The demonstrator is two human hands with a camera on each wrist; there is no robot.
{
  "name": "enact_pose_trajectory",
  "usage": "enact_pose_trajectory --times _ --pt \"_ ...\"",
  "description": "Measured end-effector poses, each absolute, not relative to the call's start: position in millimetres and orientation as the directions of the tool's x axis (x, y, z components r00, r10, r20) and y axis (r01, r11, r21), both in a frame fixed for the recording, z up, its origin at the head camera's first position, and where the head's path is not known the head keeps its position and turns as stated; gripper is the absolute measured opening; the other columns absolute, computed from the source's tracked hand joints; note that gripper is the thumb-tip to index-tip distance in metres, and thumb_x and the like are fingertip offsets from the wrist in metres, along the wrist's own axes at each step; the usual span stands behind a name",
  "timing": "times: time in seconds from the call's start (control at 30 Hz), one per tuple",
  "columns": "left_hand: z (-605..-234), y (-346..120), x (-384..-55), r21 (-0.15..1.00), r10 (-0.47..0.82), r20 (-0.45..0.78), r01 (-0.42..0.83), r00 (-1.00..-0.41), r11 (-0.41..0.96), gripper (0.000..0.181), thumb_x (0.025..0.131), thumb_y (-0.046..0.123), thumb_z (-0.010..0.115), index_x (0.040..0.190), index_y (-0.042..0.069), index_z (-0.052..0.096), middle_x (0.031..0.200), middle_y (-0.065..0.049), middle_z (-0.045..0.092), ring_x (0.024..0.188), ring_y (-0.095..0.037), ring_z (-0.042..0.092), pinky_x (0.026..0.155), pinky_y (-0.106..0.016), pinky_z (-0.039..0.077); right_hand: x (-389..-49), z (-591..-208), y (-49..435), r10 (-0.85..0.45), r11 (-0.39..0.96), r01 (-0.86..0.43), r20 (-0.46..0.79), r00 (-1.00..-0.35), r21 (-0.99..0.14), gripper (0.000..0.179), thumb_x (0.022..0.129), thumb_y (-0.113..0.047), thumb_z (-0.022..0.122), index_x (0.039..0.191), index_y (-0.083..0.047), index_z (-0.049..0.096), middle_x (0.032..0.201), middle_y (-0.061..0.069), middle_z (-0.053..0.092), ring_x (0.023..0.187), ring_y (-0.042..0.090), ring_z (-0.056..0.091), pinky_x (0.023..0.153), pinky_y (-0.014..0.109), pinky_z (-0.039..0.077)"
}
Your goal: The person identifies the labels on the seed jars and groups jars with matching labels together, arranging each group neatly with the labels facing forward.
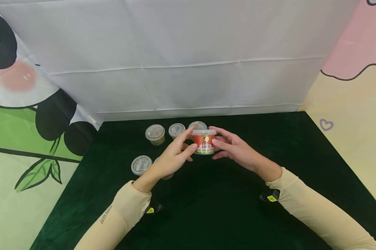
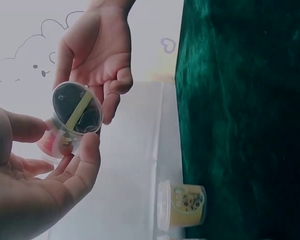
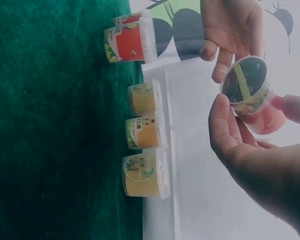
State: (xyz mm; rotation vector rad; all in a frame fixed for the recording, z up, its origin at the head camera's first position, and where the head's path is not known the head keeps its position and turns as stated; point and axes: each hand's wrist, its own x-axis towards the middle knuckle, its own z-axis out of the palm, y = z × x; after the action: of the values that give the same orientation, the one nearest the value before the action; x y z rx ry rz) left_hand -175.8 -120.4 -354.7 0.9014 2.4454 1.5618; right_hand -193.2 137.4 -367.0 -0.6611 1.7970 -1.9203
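Note:
A small plastic cup [image 1: 204, 143] with a clear lid and a red label, printed with Chinese characters and flowers, is held upright between both hands. My left hand [image 1: 174, 158] grips its left side with thumb and fingers. From the right, my right hand [image 1: 235, 149] holds it too, thumb against the label. The cup's dark round base [image 2: 72, 107], crossed by a yellow-green strip, faces the left wrist camera. In the right wrist view the same base [image 3: 245, 80] sits between the two hands.
Behind the hands stand three lidded cups with yellow labels [image 3: 142, 175] in a row. Two red-labelled cups [image 3: 127, 44] stand at the left, one partly hidden by the left wrist. Dark green cloth [image 1: 238, 208] covers the table; a white sheet [image 1: 188, 83] hangs at its back edge.

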Motion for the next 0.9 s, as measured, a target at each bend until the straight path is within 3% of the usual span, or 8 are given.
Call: enact_pose_trajectory --times 0.3,0.53,0.67,0.9 --pt "-352.3 -146.2 -182.7 0.834 0.553 0.118 0.384 -0.825 0.395 0.065 0.107 0.022 0.055 0.162 0.014 0.022 0.145 -0.017 0.045 0.106 -0.031 0.066 0.083 -0.047 0.059 -201.6 -378.1 118.7 -0.605 -0.028 -0.024 0.036 -0.795 -0.999 0.059 0.108 -0.019 0.052 0.161 -0.013 0.025 0.148 0.018 0.039 0.123 0.036 0.055 0.095 0.045 0.054" --pt "-359.3 -162.7 -186.1 0.796 0.569 0.107 0.413 -0.815 0.442 0.066 0.102 0.014 0.063 0.158 0.006 0.029 0.144 -0.021 0.047 0.113 -0.034 0.064 0.085 -0.038 0.058 -206.6 -394.7 105.3 -0.63 0.03 -0.088 0.049 -0.775 -0.996 0.064 0.106 -0.013 0.055 0.161 -0.014 0.024 0.147 0.019 0.041 0.121 0.034 0.056 0.093 0.046 0.055" --pt "-365.1 -168.0 -187.0 0.788 0.578 0.1 0.419 -0.81 0.452 0.069 0.098 0.013 0.069 0.156 0.003 0.033 0.147 -0.02 0.047 0.116 -0.033 0.062 0.088 -0.04 0.057 -204.6 -401.0 99.9 -0.637 0.07 -0.135 0.06 -0.768 -0.988 0.066 0.104 -0.013 0.059 0.161 -0.015 0.025 0.145 0.018 0.043 0.113 0.032 0.063 0.092 0.044 0.056" --pt "-378.4 -172.4 -189.6 0.652 0.58 0.127 0.508 -0.805 0.563 0.07 0.092 0.02 0.078 0.15 0.0 0.044 0.135 -0.014 0.058 0.116 -0.03 0.058 0.086 -0.045 0.055 -202.0 -413.8 92.8 -0.679 0.146 -0.29 0.117 -0.725 -0.946 0.069 0.102 -0.01 0.062 0.161 -0.012 0.025 0.147 0.017 0.041 0.117 0.034 0.06 0.089 0.038 0.057"
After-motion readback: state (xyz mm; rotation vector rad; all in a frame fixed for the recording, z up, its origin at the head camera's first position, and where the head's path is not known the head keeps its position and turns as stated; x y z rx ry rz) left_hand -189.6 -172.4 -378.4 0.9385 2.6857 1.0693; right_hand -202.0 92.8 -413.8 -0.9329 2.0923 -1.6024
